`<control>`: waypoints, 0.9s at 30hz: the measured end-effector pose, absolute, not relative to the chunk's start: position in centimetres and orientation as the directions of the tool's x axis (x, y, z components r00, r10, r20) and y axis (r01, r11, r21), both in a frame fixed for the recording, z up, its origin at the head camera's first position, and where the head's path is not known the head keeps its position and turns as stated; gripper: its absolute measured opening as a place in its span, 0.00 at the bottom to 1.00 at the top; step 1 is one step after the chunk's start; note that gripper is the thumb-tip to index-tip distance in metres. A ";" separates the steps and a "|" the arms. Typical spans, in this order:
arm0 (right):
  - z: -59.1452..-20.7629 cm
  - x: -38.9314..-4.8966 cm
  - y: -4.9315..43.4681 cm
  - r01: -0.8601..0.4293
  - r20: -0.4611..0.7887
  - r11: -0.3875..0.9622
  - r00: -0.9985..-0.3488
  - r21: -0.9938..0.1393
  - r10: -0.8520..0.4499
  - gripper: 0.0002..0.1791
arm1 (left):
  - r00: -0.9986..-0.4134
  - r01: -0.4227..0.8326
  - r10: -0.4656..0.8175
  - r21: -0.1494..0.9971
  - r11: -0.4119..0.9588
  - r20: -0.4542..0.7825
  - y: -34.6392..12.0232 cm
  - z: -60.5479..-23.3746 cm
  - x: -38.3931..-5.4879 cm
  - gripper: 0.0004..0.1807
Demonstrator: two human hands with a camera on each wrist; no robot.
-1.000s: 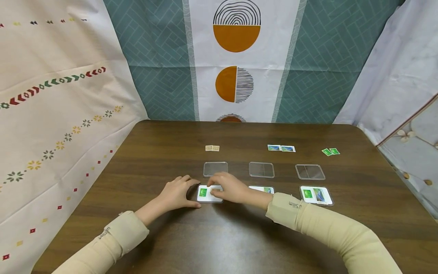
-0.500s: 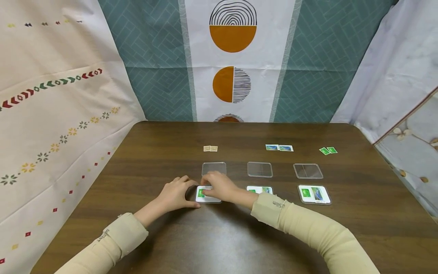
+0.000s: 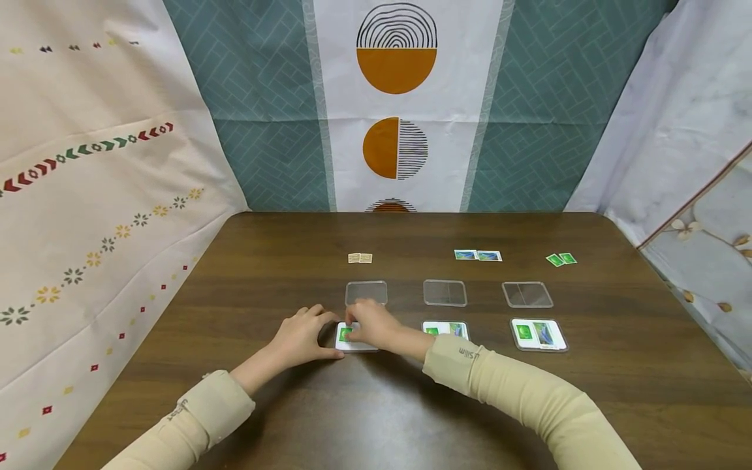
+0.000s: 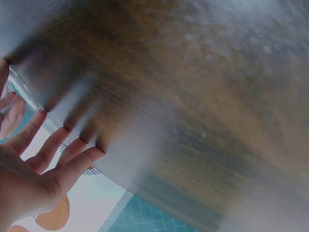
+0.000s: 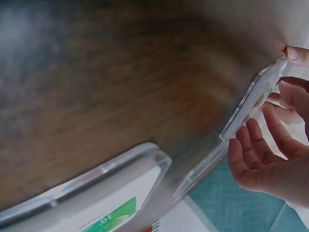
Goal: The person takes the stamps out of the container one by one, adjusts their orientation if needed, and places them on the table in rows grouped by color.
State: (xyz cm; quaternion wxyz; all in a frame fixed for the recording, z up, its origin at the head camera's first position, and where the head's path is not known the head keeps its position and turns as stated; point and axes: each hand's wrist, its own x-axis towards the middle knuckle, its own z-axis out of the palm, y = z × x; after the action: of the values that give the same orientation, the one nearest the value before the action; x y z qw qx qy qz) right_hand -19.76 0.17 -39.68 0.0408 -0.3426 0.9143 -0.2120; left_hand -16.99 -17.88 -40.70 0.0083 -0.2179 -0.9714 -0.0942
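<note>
The leftmost clear plastic case (image 3: pixel 361 346) lies on the table with a white card inside, bearing a green stamp (image 3: pixel 344 333). My left hand (image 3: pixel 302 336) holds this case at its left end, thumb at the near corner and forefinger at the far one. Over the card is my right hand (image 3: pixel 376 324), its thumb and forefinger touching around the green stamp and its other fingers loosely bent. It hides the right part of the card. In the right wrist view, the right hand (image 5: pixel 275 154) stands over the case (image 5: pixel 253 104), and the left thumb (image 5: pixel 295 55) touches the case's corner.
Two more cases with stamped cards, a middle one (image 3: pixel 446 328) and a right one (image 3: pixel 555 335), lie to the right. Behind stand three clear lids (image 3: pixel 367 292). Farther back are beige stamps (image 3: pixel 360 258), blue landscape stamps (image 3: pixel 478 255) and green stamps (image 3: pixel 561 259).
My right hand has moved left across the card, from its right part to the green stamp. My left hand has stayed at the case's left end.
</note>
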 end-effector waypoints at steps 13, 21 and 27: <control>-39.9 -19.7 -0.2 -0.565 0.047 0.717 -0.797 -0.409 -0.602 0.12 | -0.905 0.423 0.422 0.171 0.890 0.048 -17.6 -40.7 -17.1 0.37; -39.9 -20.4 -0.4 -0.482 0.008 0.691 -0.823 -0.539 -0.568 0.10 | -0.909 0.415 0.416 0.182 0.891 0.034 -17.6 -40.5 -17.1 0.38; -39.8 -20.5 -0.5 -0.453 -0.012 0.712 -0.839 -0.537 -0.544 0.10 | -0.908 0.417 0.419 0.177 0.891 0.032 -17.6 -40.5 -17.2 0.39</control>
State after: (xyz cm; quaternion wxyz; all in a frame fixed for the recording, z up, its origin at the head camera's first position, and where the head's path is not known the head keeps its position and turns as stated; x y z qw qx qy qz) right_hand -20.47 -0.52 -39.77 0.0848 -0.2706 0.9212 -0.2664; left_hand -17.19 -17.65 -40.50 -0.0037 -0.2149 -0.9725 -0.0903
